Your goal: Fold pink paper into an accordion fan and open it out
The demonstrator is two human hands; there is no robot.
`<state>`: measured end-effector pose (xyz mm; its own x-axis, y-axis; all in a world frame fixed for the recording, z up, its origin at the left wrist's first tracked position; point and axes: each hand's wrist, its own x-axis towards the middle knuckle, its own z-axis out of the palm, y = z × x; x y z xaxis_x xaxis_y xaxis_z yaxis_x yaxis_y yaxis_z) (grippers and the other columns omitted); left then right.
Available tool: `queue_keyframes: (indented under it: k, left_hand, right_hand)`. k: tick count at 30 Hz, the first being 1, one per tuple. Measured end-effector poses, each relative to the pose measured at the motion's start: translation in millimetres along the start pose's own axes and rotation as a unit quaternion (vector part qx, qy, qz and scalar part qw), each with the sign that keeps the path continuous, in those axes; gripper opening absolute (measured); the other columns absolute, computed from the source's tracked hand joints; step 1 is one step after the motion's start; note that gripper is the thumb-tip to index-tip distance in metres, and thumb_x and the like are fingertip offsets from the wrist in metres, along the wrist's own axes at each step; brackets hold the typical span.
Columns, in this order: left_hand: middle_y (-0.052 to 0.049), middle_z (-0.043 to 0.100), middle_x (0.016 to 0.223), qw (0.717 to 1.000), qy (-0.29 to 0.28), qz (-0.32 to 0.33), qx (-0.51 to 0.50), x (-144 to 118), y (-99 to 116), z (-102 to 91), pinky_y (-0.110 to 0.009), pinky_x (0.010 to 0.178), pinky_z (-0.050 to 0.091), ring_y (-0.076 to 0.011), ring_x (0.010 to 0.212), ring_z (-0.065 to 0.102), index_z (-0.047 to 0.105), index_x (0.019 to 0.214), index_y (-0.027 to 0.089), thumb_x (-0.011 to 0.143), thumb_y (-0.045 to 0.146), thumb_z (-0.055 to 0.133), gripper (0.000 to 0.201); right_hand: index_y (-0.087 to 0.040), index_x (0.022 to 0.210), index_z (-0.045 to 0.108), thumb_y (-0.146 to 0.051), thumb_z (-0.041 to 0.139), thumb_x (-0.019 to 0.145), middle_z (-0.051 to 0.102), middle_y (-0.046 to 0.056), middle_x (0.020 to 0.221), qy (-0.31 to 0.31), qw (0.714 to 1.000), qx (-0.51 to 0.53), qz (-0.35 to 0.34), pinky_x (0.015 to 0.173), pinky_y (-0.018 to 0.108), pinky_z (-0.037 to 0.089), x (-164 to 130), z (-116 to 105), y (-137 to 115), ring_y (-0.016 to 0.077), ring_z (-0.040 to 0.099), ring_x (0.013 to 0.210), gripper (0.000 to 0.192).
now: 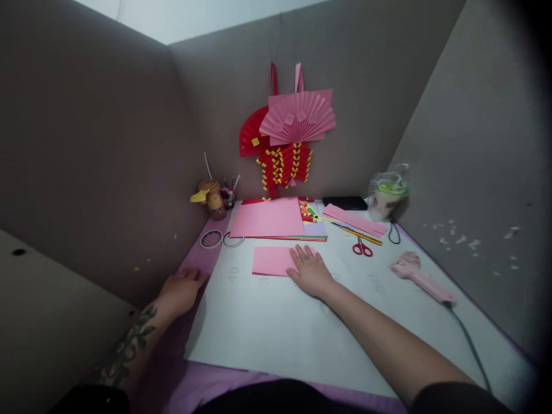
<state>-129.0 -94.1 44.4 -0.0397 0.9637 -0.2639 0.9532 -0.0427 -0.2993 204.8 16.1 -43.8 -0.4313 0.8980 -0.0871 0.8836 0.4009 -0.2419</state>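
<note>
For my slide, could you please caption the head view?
Right hand flat on a small pink sheet, left hand at the white mat's edge, red scissors nearby.

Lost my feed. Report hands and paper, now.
Right hand flat on pink sheet. Left hand open at white mat edge. Scissors lie clear.

The right hand (311,269) lies flat, palm down, on the right end of a small pink sheet (272,260) near the middle of the surface (267,328). The left hand (183,290) rests at the surface's left edge, against the grey partition (95,172). Red scissors (362,248) and a pink glue gun (420,277) lie toward the right edge.
</note>
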Motion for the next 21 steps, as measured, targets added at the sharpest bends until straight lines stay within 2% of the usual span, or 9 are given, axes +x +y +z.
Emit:
queue_keyframes:
  k: [3,5,7,10,12,14,16,18,21]
  left_hand:
    - [-0.016,0.064,0.112,0.999,0.001,-0.024,0.027,-1,1,-16.5,-0.048,0.08,0.042,-0.0322,0.103,0.058,0.066,0.108,0.016,0.079,0.0,0.032,0.048]
    - [-0.02,0.066,0.098,0.998,0.013,-0.046,0.033,4,3,-36.8,-0.048,0.075,0.043,-0.0325,0.089,0.062,0.069,0.092,0.007,0.077,-0.002,0.032,0.041]
    - [-0.02,0.063,0.106,0.998,0.052,-0.035,0.027,14,13,-61.0,-0.046,0.075,0.043,-0.031,0.09,0.062,0.066,0.099,0.008,0.08,0.001,0.031,0.04]
    - [-0.012,0.065,0.102,0.994,0.093,0.06,-0.017,35,52,-92.4,-0.035,0.077,0.045,-0.0243,0.091,0.061,0.064,0.097,0.014,0.086,0.017,0.04,0.027]
    - [-0.012,0.065,0.102,0.988,0.112,0.096,-0.041,49,92,-100.6,-0.036,0.081,0.045,-0.0255,0.094,0.06,0.064,0.097,0.015,0.088,0.037,0.041,0.034]
    - [-0.013,0.063,0.112,0.964,0.125,0.194,-0.129,61,132,-95.2,-0.037,0.09,0.042,-0.026,0.104,0.057,0.063,0.104,0.015,0.09,0.045,0.036,0.043]
    - [-0.013,0.041,0.142,0.933,0.125,0.275,-0.194,73,163,-78.4,-0.04,0.102,0.033,-0.0255,0.129,0.038,0.045,0.131,0.017,0.09,0.045,0.035,0.051]
    - [-0.012,0.025,0.151,0.933,0.098,0.268,-0.219,85,179,-55.9,-0.047,0.107,0.026,-0.0266,0.138,0.021,0.025,0.144,0.017,0.091,0.047,0.031,0.061]
    - [-0.011,0.023,0.152,0.942,0.116,0.236,-0.208,99,180,-25.1,-0.052,0.11,0.017,-0.0284,0.14,0.014,0.021,0.145,0.015,0.091,0.053,0.023,0.066]
  right_hand:
    - [-0.019,0.148,0.015,-0.06,0.02,0.089,0.007,0.008,0.155,-0.005,1.0,-0.004,0.004,0.11,0.05,0.003,0,-1,0,0.031,0.0,0.14,0.072]
    - [-0.019,0.148,0.015,-0.06,0.02,0.089,0.006,0.007,0.155,-0.01,1.0,-0.003,0.006,0.11,0.049,0.003,0,-1,-1,0.0308,0.0,0.141,0.072]
    - [-0.019,0.148,0.015,-0.06,0.02,0.089,0.007,0.008,0.155,-0.011,1.0,-0.002,0.007,0.11,0.049,0.002,0,-2,-2,0.0307,-0.001,0.141,0.072]
    - [-0.019,0.148,0.015,-0.06,0.02,0.089,0.007,0.008,0.155,-0.008,1.0,0.002,0.007,0.11,0.049,0.003,0,-4,-3,0.0304,0.0,0.141,0.072]
    - [-0.019,0.148,0.015,-0.059,0.02,0.089,0.008,0.008,0.155,-0.004,1.0,0.006,0.006,0.11,0.049,0.003,-1,-6,-4,0.0307,0.001,0.141,0.072]
    - [-0.019,0.148,0.015,-0.057,0.023,0.088,0.009,0.008,0.155,-0.007,1.0,0.007,0.003,0.11,0.05,0.004,-1,-7,-4,0.0314,0.002,0.14,0.071]
    - [-0.019,0.148,0.015,-0.052,0.029,0.088,0.009,0.008,0.155,-0.016,1.0,0.001,-0.003,0.11,0.05,0.005,0,-7,-3,0.0317,0.001,0.14,0.07]
    - [-0.019,0.148,0.015,-0.045,0.033,0.087,0.008,0.007,0.155,-0.021,1.0,-0.005,-0.004,0.11,0.05,0.005,0,-7,-3,0.0313,0.001,0.141,0.069]
    - [-0.022,0.148,0.016,-0.039,0.031,0.088,0.008,0.005,0.155,-0.002,1.0,-0.002,-0.002,0.11,0.049,0.005,0,-5,-2,0.0294,0.002,0.141,0.064]
